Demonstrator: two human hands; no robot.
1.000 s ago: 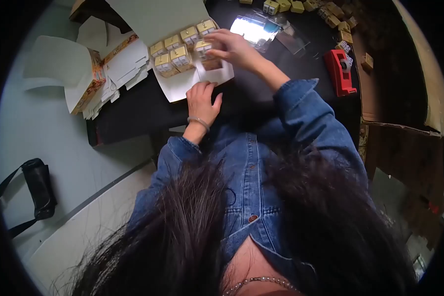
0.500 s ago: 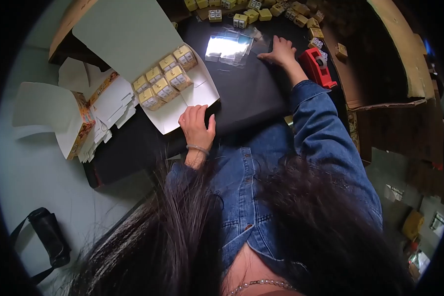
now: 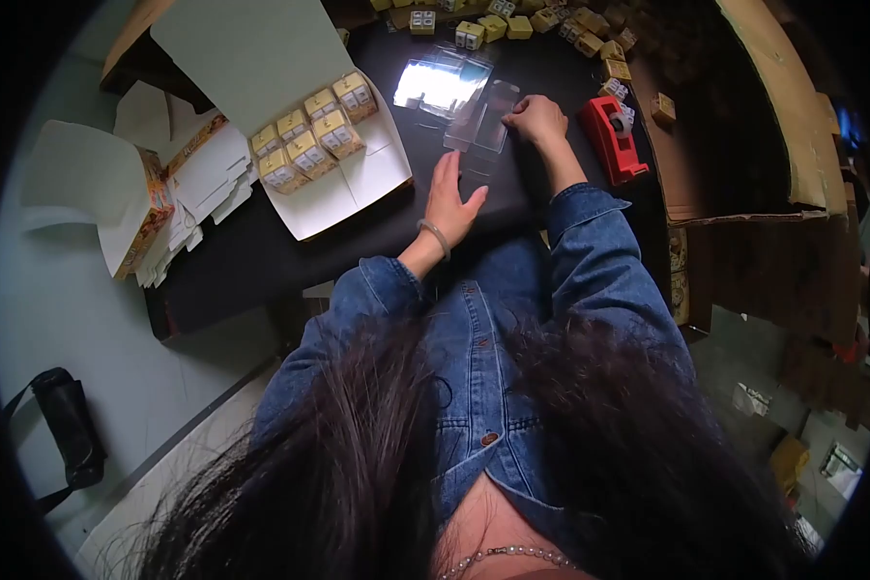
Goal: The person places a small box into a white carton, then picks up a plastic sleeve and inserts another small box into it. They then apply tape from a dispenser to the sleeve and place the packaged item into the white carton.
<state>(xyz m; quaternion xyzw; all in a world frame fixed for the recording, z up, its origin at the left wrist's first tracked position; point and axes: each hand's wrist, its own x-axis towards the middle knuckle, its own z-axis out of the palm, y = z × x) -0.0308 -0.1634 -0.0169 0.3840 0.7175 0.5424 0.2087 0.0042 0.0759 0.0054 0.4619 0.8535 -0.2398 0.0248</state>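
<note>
A: Any text we can read?
B: No; the small yellow boxes (image 3: 309, 135) carry pale labels, print too small to read; the flat cartons (image 3: 169, 193) at the left show an orange printed side, also unreadable; the red tape dispenser (image 3: 609, 143) has no legible mark.
A: Surface and room?
B: Black tabletop (image 3: 261, 256); pale floor to the left, with a black bag (image 3: 63, 425) lying on it; an open white carton (image 3: 353, 184) sits on the tabletop's left part, the yellow boxes in two rows inside it by the raised lid; brown cardboard boxes (image 3: 773, 106) stand on the right; loose small boxes (image 3: 512, 24) are scattered along the far edge.
A: Hands?
B: Denim sleeves on both arms; left hand (image 3: 451, 201), bracelet (image 3: 435, 232) at the wrist, lies palm down, fingers stretched flat, gripping nothing, fingertips at the near end of the clear plastic sleeve (image 3: 481, 130); that sleeve lies mid-table between carton and dispenser, just nearer than a shiny stack of clear sheets (image 3: 440, 85); right hand (image 3: 536, 121) is at the sleeve's right edge, fingers curled tight onto it; the dispenser is just beside that hand.
</note>
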